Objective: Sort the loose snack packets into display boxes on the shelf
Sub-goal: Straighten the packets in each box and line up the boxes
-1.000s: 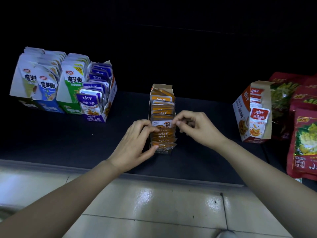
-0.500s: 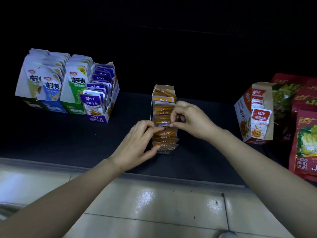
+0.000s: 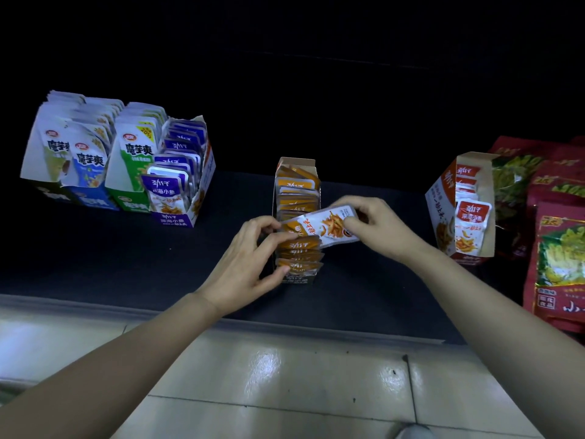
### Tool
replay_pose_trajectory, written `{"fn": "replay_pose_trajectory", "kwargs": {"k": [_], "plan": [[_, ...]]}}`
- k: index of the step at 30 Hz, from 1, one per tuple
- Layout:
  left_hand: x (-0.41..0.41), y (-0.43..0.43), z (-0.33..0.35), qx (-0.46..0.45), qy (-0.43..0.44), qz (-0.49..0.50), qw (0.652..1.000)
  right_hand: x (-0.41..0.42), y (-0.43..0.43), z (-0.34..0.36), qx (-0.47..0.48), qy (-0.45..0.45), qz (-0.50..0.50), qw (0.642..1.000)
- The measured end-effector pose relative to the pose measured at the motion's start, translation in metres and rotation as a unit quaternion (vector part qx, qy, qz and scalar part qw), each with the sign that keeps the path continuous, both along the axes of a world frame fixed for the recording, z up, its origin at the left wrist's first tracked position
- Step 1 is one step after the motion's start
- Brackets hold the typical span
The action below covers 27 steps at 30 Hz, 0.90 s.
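Note:
An orange display box [image 3: 297,163] stands in the middle of the dark shelf [image 3: 95,255], filled with several orange snack packets standing in a row. My right hand [image 3: 383,226] pinches one orange-and-white packet [image 3: 326,228] lifted out of the row and turned sideways over the box. My left hand [image 3: 250,255] grips the left side of the box, its fingertips on the front packets and touching the lifted packet's left end.
A purple display box [image 3: 180,185] and green, blue and white packet boxes [image 3: 88,153] stand at the back left. A red-and-white display box [image 3: 465,204] stands at the right, beside large red snack bags [image 3: 557,248]. Pale floor tiles [image 3: 285,375] lie below the shelf edge.
My right hand has pulled one packet up out of the row and turned it flat-side up. My left hand has stayed at the box's left side.

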<state>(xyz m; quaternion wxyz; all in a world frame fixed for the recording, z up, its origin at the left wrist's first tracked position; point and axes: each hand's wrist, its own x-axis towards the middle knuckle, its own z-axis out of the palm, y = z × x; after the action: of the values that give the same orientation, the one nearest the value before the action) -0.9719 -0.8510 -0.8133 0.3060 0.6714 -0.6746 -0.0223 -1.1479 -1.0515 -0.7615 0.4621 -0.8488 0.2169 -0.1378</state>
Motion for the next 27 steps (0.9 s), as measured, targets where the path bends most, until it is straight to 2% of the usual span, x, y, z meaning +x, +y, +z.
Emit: {"fn": "replay_pose_trajectory", "kwargs": {"k": [3, 6, 8, 11, 14, 18, 24, 27], "plan": [[0.001, 0.001, 0.0, 0.004, 0.001, -0.003, 1.0, 0.003, 0.002, -0.006, -0.078, 0.008, 0.003, 0.997], [0.002, 0.001, 0.001, 0.012, 0.007, -0.002, 1.0, 0.0, 0.0, -0.007, -0.08, -0.007, 0.014, 0.997], [0.001, 0.002, 0.001, 0.015, 0.012, 0.001, 1.0, -0.002, -0.004, -0.003, -0.037, -0.06, -0.019, 0.997], [0.001, 0.002, -0.001, 0.019, 0.019, 0.002, 1.0, -0.002, -0.01, 0.001, 0.085, -0.125, -0.098, 0.984], [0.001, -0.001, 0.0, 0.018, 0.026, -0.001, 0.999, -0.006, -0.009, -0.007, 0.133, -0.074, -0.087, 0.984], [0.002, -0.002, -0.001, 0.025, 0.039, -0.006, 0.999, -0.011, -0.005, -0.015, 0.125, 0.007, -0.031, 0.992], [0.0, -0.003, 0.001, 0.024, 0.039, -0.014, 0.999, -0.004, 0.0, -0.019, 0.068, 0.041, 0.013, 0.997], [0.001, -0.002, 0.002, 0.025, 0.038, -0.016, 0.999, -0.002, -0.003, -0.018, 0.096, -0.015, -0.034, 0.995]]}}
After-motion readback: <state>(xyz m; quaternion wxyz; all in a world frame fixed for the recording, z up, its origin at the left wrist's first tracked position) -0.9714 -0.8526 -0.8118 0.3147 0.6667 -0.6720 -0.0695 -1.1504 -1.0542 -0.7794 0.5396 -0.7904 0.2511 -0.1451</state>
